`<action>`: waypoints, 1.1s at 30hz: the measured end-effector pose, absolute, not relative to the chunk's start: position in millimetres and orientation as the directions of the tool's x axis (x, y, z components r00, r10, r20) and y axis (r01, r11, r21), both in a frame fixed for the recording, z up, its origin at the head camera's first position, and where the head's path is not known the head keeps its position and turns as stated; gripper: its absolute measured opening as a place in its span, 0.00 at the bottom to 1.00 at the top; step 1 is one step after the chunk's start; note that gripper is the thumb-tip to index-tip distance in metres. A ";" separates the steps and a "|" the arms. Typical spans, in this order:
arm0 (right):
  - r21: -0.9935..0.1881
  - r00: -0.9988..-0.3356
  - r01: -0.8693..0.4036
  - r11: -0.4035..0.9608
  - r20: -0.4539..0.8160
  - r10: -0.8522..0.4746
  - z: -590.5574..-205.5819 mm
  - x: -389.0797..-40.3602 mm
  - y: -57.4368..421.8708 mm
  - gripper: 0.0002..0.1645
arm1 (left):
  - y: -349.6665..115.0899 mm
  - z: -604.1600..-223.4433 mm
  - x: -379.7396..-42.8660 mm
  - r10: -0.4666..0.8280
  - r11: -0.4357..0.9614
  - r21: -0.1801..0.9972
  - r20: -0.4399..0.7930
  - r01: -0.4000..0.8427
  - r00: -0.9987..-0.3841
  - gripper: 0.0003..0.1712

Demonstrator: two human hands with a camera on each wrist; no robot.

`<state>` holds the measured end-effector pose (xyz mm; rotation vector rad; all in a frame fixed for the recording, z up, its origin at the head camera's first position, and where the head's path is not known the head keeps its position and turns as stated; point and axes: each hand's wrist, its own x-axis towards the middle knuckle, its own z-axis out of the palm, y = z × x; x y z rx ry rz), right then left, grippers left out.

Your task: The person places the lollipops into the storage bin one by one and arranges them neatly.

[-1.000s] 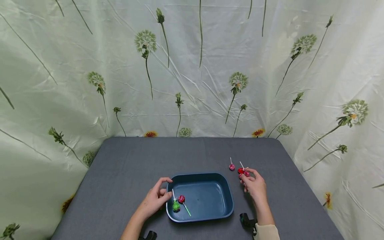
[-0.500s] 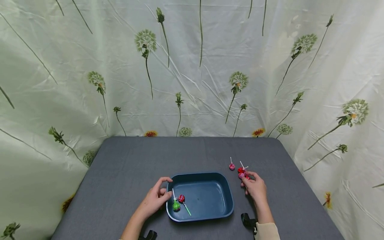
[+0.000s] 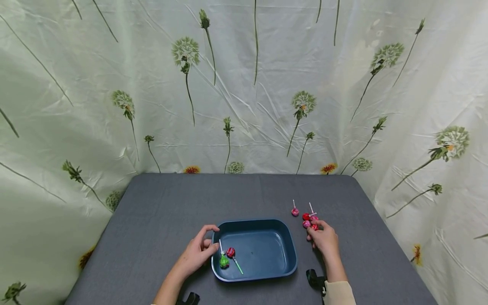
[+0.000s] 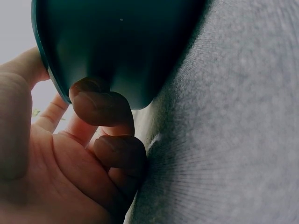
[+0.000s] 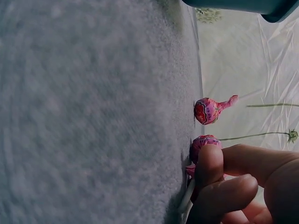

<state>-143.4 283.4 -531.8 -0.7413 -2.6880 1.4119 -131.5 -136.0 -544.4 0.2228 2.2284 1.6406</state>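
Note:
In the head view, my left hand [image 3: 197,253] grips the left end of a blue plastic tray [image 3: 258,278]. The left wrist view shows curled fingers against the outer wall of the tray [image 4: 117,42]. A green lollipop [image 3: 224,261] and a red lollipop with a green stick [image 3: 231,253] lie inside at the left. Right of the tray, my right hand [image 3: 325,240] pinches a red-wrapped lollipop [image 3: 314,227] in a cluster. Beside it lie a pink lollipop [image 3: 306,224] and another red lollipop [image 3: 306,216]. The fingers [image 5: 210,163] partly hide the held one.
A separate pink lollipop [image 3: 295,212] lies just left of the cluster, its stick pointing away. The grey table [image 3: 198,199] ends at a floral curtain [image 3: 251,106]. Black wrist camera mounts [image 3: 314,279] sit below the hands.
My right fingers have shifted slightly down and towards me among the lollipops, which have spread apart a little. One white stick has swung to the right. My left hand and the tray stay put.

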 end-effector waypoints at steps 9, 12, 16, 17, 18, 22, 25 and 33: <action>-0.781 -0.883 0.418 0.464 -0.230 0.409 -532.6 -145.1 287.5 0.26 | -136.4 -543.4 -131.7 0.339 0.322 0.944 -0.190 -0.076 -0.921 0.26; -0.791 -0.878 0.426 0.439 -0.245 0.412 -533.2 -145.4 288.2 0.25 | -136.4 -543.4 -131.7 0.339 0.327 0.942 -0.191 -0.075 -0.921 0.25; -0.806 -0.879 0.424 0.414 -0.254 0.404 -534.5 -144.9 289.2 0.24 | -136.4 -543.5 -131.9 0.337 0.329 0.941 -0.196 -0.080 -0.921 0.26; -0.809 -0.880 0.421 0.410 -0.255 0.401 -534.7 -144.5 289.7 0.24 | -136.4 -543.5 -131.9 0.336 0.328 0.941 -0.198 -0.082 -0.921 0.26; -0.815 -0.883 0.415 0.404 -0.254 0.394 -534.8 -144.1 290.4 0.24 | -136.4 -543.4 -132.1 0.335 0.327 0.941 -0.200 -0.085 -0.921 0.26; -0.830 -0.890 0.403 0.384 -0.259 0.374 -534.6 -142.9 292.7 0.25 | -136.3 -543.1 -132.3 0.337 0.323 0.942 -0.203 -0.090 -0.919 0.26; -0.835 -0.893 0.400 0.377 -0.262 0.366 -533.0 -142.0 292.8 0.25 | -136.4 -543.1 -132.5 0.338 0.323 0.942 -0.201 -0.087 -0.920 0.26; -0.844 -0.887 0.399 0.358 -0.256 0.384 -533.1 -140.6 292.1 0.23 | -136.4 -543.9 -132.5 0.342 0.317 0.944 -0.203 -0.090 -0.918 0.26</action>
